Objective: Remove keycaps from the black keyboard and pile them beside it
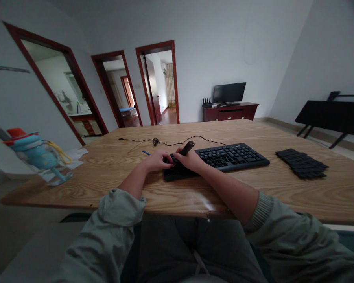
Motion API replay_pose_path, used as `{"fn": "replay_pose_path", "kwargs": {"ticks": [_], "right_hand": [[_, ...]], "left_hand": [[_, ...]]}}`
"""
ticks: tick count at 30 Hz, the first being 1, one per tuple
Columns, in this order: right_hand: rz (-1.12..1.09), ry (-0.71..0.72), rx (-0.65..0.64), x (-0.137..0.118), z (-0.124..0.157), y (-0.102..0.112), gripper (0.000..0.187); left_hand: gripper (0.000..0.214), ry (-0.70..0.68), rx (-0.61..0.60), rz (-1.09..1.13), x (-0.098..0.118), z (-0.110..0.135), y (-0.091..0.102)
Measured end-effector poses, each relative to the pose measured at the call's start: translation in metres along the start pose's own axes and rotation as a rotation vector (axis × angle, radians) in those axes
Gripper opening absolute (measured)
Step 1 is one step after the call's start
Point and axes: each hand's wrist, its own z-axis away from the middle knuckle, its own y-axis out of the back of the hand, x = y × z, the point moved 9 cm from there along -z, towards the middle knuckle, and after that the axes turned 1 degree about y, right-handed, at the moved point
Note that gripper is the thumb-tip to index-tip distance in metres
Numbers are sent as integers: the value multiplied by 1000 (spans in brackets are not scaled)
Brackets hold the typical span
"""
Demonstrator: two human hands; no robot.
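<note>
A black keyboard (238, 157) lies on the wooden table (106, 173) in front of me. My right hand (191, 160) is over its left part, closed round a thick black handle (188, 147) that tilts up and to the right. What the lower end of this handle looks like is hidden by my fingers. Beside it, my left hand (158, 160) rests at the keyboard's left end. Its thumb and fingers are pinched together over the keys, and anything between them is too small to make out.
A black cable (177, 144) with a knot runs behind the keyboard, near a small blue strip (146, 152). To the right lies a fanned stack of black pieces (302, 163). A blue bottle with a red lid (32, 151) and white papers (76, 155) are at the left edge.
</note>
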Motion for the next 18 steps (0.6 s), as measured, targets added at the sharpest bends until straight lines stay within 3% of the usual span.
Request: {"fn": "replay_pose_path", "kwargs": {"ticks": [4,7,18], "right_hand": [[-469,-255,201,17,1,-10,29],[-652,-408,324,24,5,-24,29],[-444,-349,355,27,-5,-34,20]], "left_hand": [[14,-35,11,-58,4,0,0],[8,-47,11,-67,7,1,0],[4,-11,6,-5,2,1,-5]]}}
